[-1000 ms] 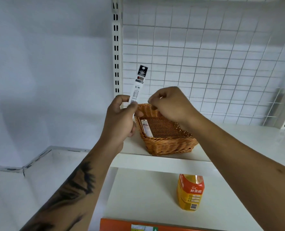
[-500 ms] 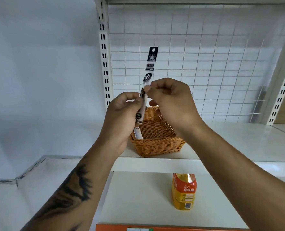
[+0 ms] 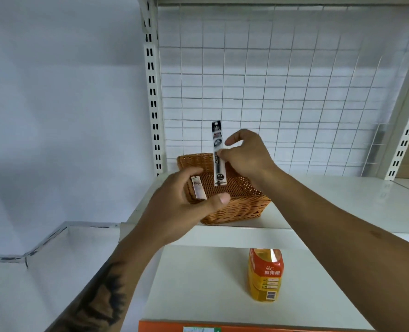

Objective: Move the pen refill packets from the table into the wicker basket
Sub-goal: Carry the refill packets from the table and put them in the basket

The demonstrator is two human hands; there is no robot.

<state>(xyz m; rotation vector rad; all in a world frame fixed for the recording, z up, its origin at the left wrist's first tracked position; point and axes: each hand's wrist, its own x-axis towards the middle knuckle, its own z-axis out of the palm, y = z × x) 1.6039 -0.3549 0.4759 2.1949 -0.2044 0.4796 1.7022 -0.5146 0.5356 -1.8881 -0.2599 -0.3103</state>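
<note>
You are holding one pen refill packet [image 3: 218, 153] upright over the wicker basket [image 3: 237, 207], its lower end hanging just above the woven floor. A second packet [image 3: 198, 190] is already lying inside, leaning against the basket's wall at about 9 o'clock from the centre. So at least one packet is delivered and one is on the point of going in. No table with further packets is showing, so you cannot tell from here how many are left to fetch.

Your right hand [image 3: 245, 155] is pinching the upright packet near its middle, thumb and a fingertip closed on its edge, while the forefinger is arching loosely above it. That grip is light and narrow, suited to a thin flat card. I judge that simply parting those fingers would let the packet drop into the basket, though it may tip toward 12 o'clock against the back wall.

Your left hand [image 3: 186, 207] is hovering in front of the basket's 7 o'clock corner, fingers spread and relaxed, thumb pointing toward 3 o'clock. It is gripping nothing, and whether it is brushing the rim is unclear.

The basket is sitting on a white shelf [image 3: 342, 202]. Below it, at roughly 5 o'clock, an orange juice bottle [image 3: 265, 275] is standing on the lower shelf [image 3: 198, 283].
</note>
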